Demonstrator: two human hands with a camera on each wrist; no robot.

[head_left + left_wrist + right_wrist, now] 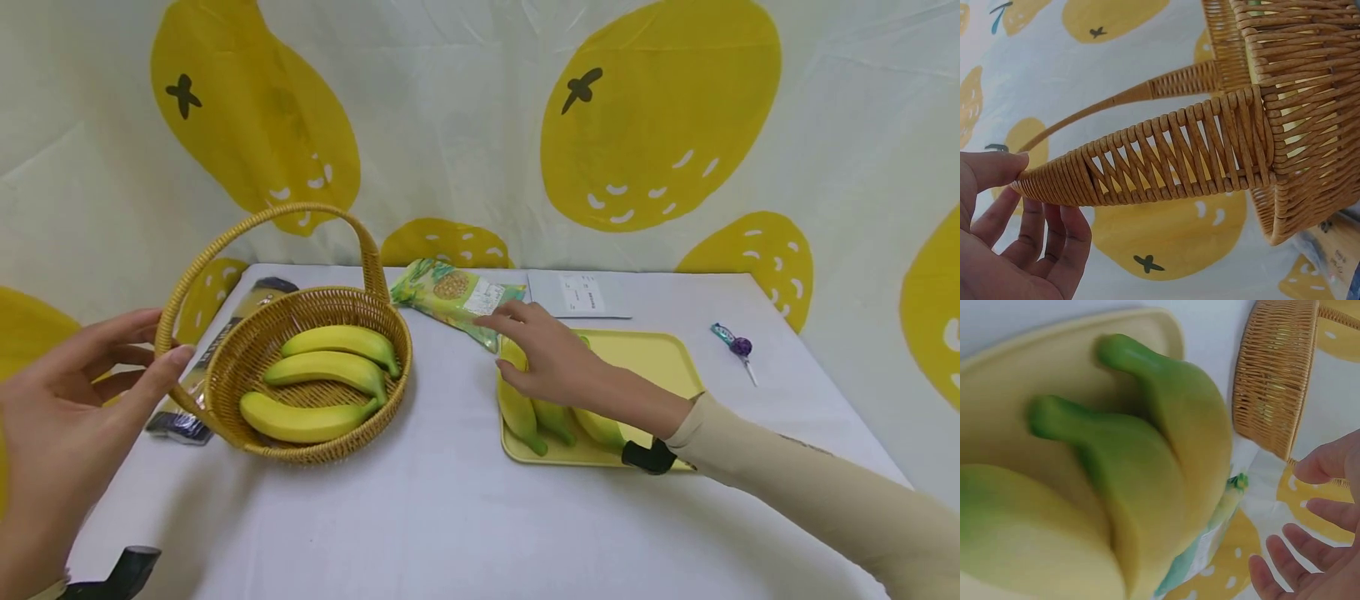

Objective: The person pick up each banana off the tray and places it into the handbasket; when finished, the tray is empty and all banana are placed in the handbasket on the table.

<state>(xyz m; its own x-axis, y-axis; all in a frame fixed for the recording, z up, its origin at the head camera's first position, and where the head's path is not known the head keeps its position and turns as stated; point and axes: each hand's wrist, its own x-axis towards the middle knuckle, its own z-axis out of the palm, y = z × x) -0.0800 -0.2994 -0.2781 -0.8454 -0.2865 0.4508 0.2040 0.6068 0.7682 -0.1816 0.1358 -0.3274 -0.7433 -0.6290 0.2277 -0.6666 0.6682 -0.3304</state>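
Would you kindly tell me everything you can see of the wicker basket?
The wicker basket is round, woven of tan-gold strands, with a tall arched handle and an open-weave band under the rim. It stands upright on the white table, left of the yellow tray. Three yellow bananas with greenish tips lie inside. The left hand touches its handle with thumb and fingertips. A dark packet lies partly beneath its left side.

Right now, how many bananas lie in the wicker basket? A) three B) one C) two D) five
A: the head view shows three bananas lying side by side inside the wicker basket, while the others sit on the yellow tray under the right hand.
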